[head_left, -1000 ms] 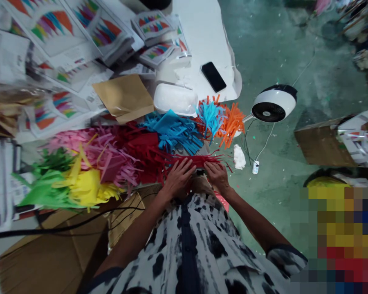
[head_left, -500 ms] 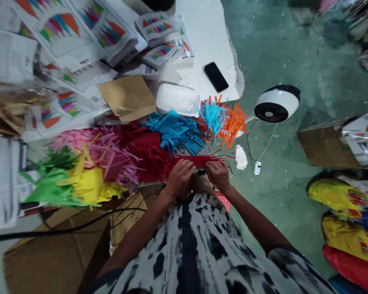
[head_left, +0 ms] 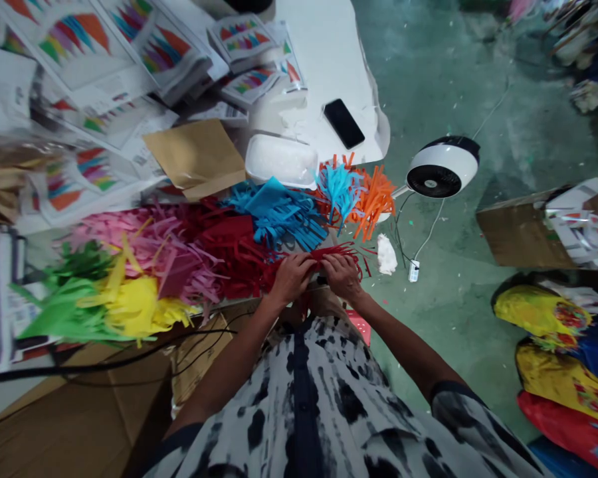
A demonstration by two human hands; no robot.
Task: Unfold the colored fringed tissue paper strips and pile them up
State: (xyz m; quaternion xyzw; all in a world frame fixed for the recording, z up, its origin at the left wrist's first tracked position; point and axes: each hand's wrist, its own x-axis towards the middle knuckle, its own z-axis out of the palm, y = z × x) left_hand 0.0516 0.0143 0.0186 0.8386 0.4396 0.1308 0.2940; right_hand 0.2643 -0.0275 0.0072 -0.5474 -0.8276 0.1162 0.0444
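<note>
My left hand (head_left: 293,277) and my right hand (head_left: 341,275) sit close together, both gripping a strip of red fringed paper (head_left: 336,255) that is bunched between them. Its thin cut strands fan out past my fingers. Right beside my left hand lies a heap of dark red fringed paper (head_left: 224,259). Beyond my hands are blue fringed paper (head_left: 279,216), light blue fringe (head_left: 336,189) and orange fringe (head_left: 376,202). Further left are pink (head_left: 144,249), yellow (head_left: 134,307) and green (head_left: 64,309) fringed paper.
Printed sheets with colourful fan designs (head_left: 74,46) and a kraft envelope (head_left: 194,159) lie at upper left. A white foam tub (head_left: 282,160), black phone (head_left: 343,123), floor fan (head_left: 442,169), cardboard boxes (head_left: 523,229) and bright bags (head_left: 541,312) stand around on the green floor.
My hands have drawn closer together, and the red strip is now bunched between them instead of lying stretched flat. The view has shifted slightly.
</note>
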